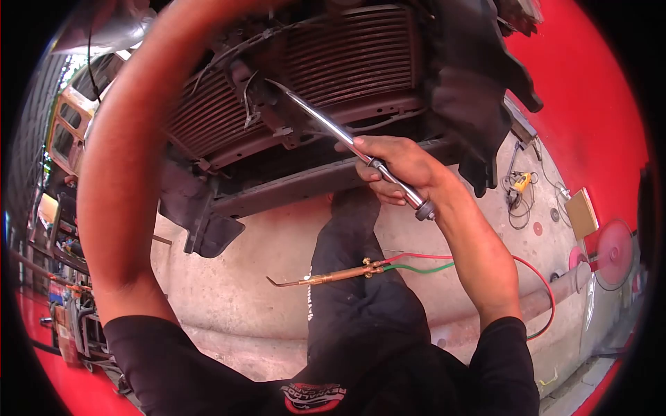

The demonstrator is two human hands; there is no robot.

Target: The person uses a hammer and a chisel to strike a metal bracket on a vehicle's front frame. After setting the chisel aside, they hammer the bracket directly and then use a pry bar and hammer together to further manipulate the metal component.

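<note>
My right hand (pixel 399 170) is wrapped round a long chrome tool (pixel 322 121) with a dark end cap. Its thin tip points up and left at a dark bracket (pixel 253 87) on the front of a vehicle, beside the slatted radiator (pixel 354 52). My left arm reaches up past the top of the view, so my left hand is out of sight. Across my dark trouser leg lies a brass torch (pixel 340 275) with a bent nozzle, joined to a red hose and a green hose.
A dark crossmember (pixel 284 187) runs below the radiator. On the floor at the right are a yellow power tool (pixel 518 186) with a cord, a fan (pixel 614 254) and a tan box (pixel 581 213). Equipment racks (pixel 76 312) and an old vehicle body (pixel 71 128) stand at the left.
</note>
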